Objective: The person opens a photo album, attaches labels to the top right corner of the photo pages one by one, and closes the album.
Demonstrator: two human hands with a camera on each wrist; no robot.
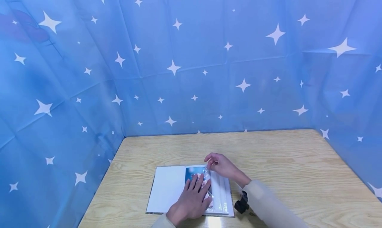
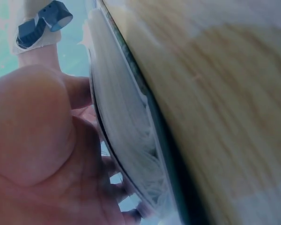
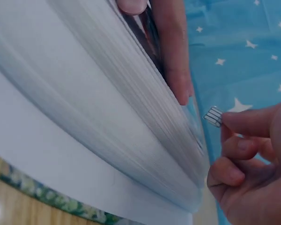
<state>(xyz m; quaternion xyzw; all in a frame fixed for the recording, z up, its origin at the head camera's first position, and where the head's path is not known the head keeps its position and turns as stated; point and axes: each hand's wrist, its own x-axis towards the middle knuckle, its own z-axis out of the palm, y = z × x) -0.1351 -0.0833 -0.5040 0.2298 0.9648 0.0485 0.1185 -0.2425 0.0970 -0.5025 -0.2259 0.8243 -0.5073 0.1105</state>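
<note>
An open photo album (image 1: 167,188) lies on the table, with a plain white page on its left side. A picture with a blue upper part (image 1: 192,170) shows on the right side, partly hidden by my left hand (image 1: 191,199). That hand rests on it with fingers spread. Over the album's upper right part, my right hand (image 1: 222,166) pinches a small whitish piece with dark stripes (image 3: 213,116) between thumb and finger; its kind cannot be told. The thick stack of album pages (image 3: 117,93) fans beside the right hand.
The album lies near the front of the wood-grain table (image 1: 283,168). Blue cloth with white stars (image 1: 203,98) hangs behind and beside the table. A dark wrist camera (image 1: 241,203) hangs at the right sleeve, just right of the album.
</note>
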